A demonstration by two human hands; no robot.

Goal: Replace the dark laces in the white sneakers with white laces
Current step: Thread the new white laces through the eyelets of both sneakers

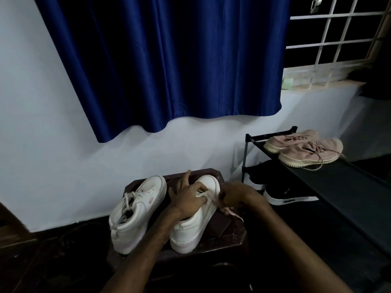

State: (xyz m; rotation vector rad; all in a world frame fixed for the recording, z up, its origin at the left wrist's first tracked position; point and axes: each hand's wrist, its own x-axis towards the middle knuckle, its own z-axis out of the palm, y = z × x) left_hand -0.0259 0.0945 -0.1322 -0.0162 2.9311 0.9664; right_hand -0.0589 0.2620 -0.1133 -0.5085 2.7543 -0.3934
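One wide blue curtain (169, 60) hangs over the pale wall. Below it, to the right, a black shoe rack (349, 187) carries a pair of pink shoes (306, 149). In front of the person stands a dark stool (211, 252) with both white sneakers on it, side by side and close together.

The left sneaker (137, 212) already wears pale laces up its front. The right sneaker (190, 229) is the one in hand. Its long axis runs from the heel, nearest the person, up to the toe by the wall, leaning a little to the right. No dark lace shows in either sneaker, so the job looks well into its second shoe.

The left hand (188, 197) lies on top of that sneaker, fingers curled over its eyelet area and holding it down, the index finger sticking up toward the toe. The right hand (237, 195) sits just beside the sneaker's right flank, fingers bunched and pinching the white lace (211, 197). The lace stretches from the eyelets under the left hand out sideways to the right hand, across the shoe's axis, and a loose end trails below.

The right hand is nearer the free end, so the next threading likely falls to it, coming in from the right while the left hand steadies the shoe.
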